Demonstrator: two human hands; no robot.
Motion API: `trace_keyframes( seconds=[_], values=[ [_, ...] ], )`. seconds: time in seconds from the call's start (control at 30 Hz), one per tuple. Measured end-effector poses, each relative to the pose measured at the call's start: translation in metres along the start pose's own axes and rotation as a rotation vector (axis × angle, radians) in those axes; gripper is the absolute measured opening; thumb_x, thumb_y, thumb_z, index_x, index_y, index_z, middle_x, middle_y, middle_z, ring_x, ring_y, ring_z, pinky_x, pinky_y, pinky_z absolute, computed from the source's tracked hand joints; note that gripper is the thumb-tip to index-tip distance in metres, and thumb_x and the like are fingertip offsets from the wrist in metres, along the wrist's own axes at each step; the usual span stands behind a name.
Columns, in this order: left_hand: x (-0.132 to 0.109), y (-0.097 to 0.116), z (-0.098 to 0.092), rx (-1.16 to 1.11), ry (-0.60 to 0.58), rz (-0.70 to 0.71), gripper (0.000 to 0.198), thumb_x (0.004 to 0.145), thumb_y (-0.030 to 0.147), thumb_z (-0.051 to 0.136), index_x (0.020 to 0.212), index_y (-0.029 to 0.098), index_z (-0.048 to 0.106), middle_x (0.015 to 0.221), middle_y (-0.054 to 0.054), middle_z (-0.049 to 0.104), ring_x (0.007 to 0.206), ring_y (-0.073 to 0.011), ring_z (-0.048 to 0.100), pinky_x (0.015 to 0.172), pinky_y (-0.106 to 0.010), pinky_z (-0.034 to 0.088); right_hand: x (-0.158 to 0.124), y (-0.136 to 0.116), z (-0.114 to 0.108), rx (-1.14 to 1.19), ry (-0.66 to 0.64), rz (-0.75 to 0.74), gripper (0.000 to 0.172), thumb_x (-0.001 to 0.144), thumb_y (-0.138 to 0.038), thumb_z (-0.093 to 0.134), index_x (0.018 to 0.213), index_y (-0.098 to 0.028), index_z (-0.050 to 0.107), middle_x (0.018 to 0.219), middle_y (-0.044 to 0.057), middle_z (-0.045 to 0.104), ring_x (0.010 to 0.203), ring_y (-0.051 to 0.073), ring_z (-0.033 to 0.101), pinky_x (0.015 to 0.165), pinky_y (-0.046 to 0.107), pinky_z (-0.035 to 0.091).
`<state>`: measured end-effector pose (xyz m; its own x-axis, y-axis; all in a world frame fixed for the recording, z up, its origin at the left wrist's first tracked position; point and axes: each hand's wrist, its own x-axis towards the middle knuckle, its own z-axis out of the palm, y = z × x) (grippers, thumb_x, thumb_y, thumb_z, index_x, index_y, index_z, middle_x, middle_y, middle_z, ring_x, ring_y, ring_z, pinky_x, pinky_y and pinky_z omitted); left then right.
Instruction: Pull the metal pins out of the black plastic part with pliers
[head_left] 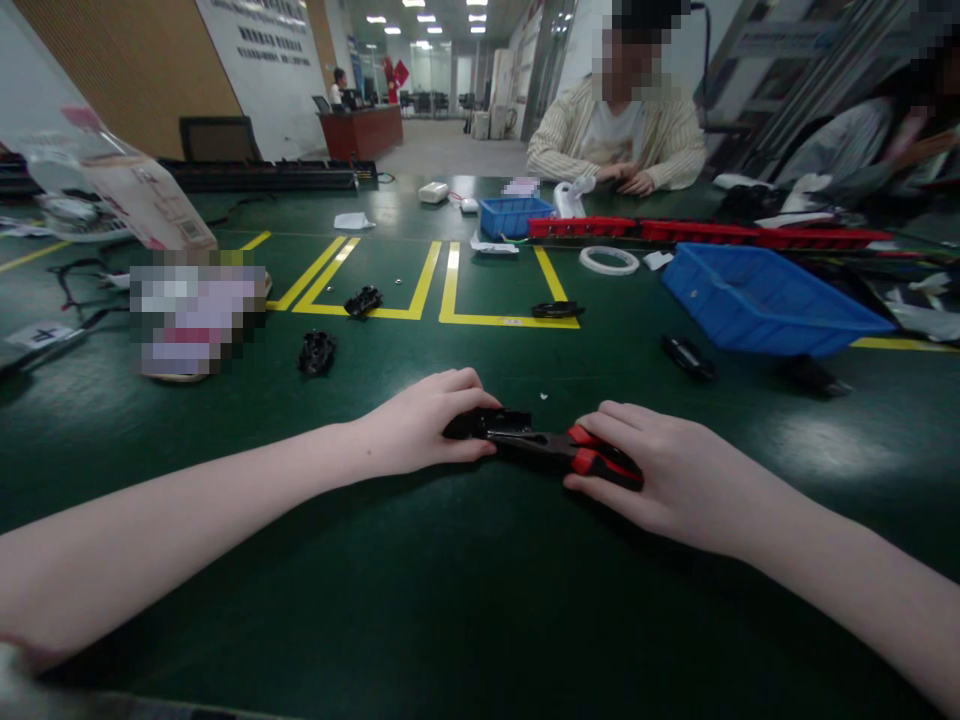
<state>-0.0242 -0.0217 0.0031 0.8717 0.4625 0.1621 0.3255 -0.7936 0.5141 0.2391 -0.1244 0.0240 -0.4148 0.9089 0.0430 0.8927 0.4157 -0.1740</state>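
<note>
My left hand (446, 420) grips a black plastic part (514, 417) just above the green table, fingers on top and thumb below. My right hand (652, 470) is closed around the red and black handles of a pair of pliers (551, 445). The pliers' jaws point left and reach into or against the black part; I cannot tell whether they bite on it. A tiny white scrap (544, 396) lies just beyond the tool.
Black parts (316, 353) lie left and right of my hands. Yellow tape marks the green table (390, 610). A blue bin (772, 300) and white tape roll (609, 261) stand right; a bottle (150, 195) and a blurred-out phone-like object (199, 320) left. Another person (619, 130) sits opposite.
</note>
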Motion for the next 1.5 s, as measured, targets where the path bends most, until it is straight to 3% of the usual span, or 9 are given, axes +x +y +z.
trace_keyframes(
  seconds=[0.3,0.8,1.5],
  values=[
    [-0.001,-0.002,0.0,-0.003,-0.017,0.001,0.035,0.091,0.033,0.066,0.123,0.017,0.063,0.114,-0.007,0.059,0.101,-0.0215,0.059,0.088,-0.039,0.052,-0.008,0.011,-0.008,0.005,-0.038,0.074,0.04,0.089,-0.055,0.053,0.104,-0.019,0.066,0.091,0.01,0.066,0.073,0.023,0.066,0.06,0.036,0.051],
    [-0.003,-0.002,0.001,0.1,-0.013,0.07,0.037,0.093,0.035,0.064,0.124,0.016,0.062,0.112,-0.008,0.06,0.099,-0.0219,0.059,0.084,-0.037,0.052,-0.005,0.014,-0.004,0.147,-0.026,0.071,0.042,0.089,-0.059,0.054,0.102,-0.021,0.066,0.091,0.009,0.068,0.076,0.024,0.067,0.064,0.038,0.052],
    [-0.007,0.0,0.002,0.195,0.013,0.122,0.04,0.094,0.038,0.062,0.129,0.019,0.06,0.115,-0.009,0.061,0.101,-0.0228,0.061,0.083,-0.036,0.054,-0.01,0.013,-0.008,0.089,-0.035,0.009,0.043,0.088,-0.057,0.055,0.109,-0.021,0.068,0.091,0.009,0.068,0.07,0.023,0.066,0.057,0.034,0.049]
  ],
)
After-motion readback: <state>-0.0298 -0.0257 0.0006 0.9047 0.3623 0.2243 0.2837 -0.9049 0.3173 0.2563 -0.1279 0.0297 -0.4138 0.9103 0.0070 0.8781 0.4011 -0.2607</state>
